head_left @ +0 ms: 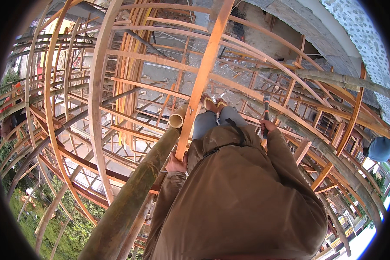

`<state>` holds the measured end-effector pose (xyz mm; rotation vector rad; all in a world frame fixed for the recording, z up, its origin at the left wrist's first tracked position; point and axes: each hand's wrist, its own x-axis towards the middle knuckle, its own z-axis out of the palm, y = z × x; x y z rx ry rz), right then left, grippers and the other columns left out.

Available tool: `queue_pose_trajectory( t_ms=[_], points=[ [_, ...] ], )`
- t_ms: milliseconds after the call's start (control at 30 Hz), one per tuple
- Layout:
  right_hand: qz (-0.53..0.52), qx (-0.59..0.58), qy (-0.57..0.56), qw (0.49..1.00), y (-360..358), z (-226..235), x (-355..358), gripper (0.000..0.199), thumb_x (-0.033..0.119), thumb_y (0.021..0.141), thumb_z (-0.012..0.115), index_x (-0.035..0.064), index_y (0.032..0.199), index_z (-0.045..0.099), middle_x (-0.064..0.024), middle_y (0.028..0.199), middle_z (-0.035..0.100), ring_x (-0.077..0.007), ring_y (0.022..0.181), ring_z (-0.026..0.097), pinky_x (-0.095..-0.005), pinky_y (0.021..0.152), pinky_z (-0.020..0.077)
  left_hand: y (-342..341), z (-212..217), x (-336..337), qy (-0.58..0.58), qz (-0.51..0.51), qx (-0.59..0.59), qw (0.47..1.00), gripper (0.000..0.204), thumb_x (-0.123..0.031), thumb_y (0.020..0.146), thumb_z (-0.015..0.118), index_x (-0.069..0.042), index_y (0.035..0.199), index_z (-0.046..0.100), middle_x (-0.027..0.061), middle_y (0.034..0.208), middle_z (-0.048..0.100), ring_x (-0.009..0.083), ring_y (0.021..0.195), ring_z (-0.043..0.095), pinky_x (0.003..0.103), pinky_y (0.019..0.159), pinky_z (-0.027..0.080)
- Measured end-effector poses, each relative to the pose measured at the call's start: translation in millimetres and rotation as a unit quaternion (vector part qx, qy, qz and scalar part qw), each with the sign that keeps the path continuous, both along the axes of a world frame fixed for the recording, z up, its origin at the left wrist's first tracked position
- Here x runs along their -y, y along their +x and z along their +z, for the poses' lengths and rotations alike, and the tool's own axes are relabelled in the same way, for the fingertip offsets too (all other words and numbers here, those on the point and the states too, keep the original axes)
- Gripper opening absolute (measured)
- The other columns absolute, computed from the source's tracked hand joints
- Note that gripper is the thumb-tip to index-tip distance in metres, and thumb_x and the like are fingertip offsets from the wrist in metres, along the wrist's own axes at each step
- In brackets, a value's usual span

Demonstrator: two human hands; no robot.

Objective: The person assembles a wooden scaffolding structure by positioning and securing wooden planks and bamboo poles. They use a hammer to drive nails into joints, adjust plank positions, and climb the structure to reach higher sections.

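My left hand (176, 164) is closed round the lower end of a long, flat orange-brown wooden batten (206, 71), which slants away up past my feet. Just left of that hand lies a thick greenish bamboo pole (136, 186), its hollow cut end pointing away from me. Out to my right, my right hand (268, 126) grips a hammer (266, 108) by its dark handle with reddish marks. The hammer's head is at the far end, small and hard to make out.
Timber battens and bamboo scaffolding surround me, with a long bamboo pole (307, 134) on the right. My sandalled feet (214, 104) are among the beams, high above a grey floor. A blue rounded cap or helmet (379, 149) shows at far right. Upright planks (132, 73) stand left.
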<state>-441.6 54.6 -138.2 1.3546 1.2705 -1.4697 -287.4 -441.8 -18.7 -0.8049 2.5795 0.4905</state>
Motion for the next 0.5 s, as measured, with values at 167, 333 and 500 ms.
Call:
queue_pose_trajectory(
  t_ms=[167,333,500],
  points=[
    [-0.013,-0.006,-0.013,1.000,-22.7,-0.5,13.0,0.024,0.019,0.087,0.066,0.0114,0.072,0.050,-0.0033,0.056,0.046,-0.0199,0.044,0.047,-0.0397,0.040,0.0422,17.2,-23.1,14.5,0.026,0.004,0.051,0.998,0.053,-0.051,0.080,0.072,-0.013,0.115,0.056,0.0155,0.093,0.071,0.0404,0.079,0.069,0.056,0.064,0.052],
    [0.033,-0.053,0.054,0.997,-58.2,27.2,31.0,0.023,0.019,0.086,0.069,0.0091,0.071,0.054,-0.0048,0.057,0.049,-0.0204,0.044,0.048,-0.0391,0.040,0.0408,27.3,-39.1,24.1,0.066,0.019,0.044,0.997,0.059,-0.046,0.078,0.071,-0.017,0.127,0.055,0.0144,0.101,0.071,0.0396,0.085,0.069,0.056,0.069,0.053],
    [0.072,-0.107,0.132,0.983,-99.3,73.8,49.0,0.019,0.018,0.083,0.070,0.0050,0.072,0.060,-0.0049,0.057,0.051,-0.0185,0.043,0.048,-0.0363,0.039,0.0401,27.5,-41.3,28.8,0.082,0.022,0.015,0.996,0.057,-0.048,0.078,0.073,-0.013,0.121,0.060,0.0175,0.097,0.070,0.0402,0.086,0.069,0.056,0.071,0.053]
  ],
)
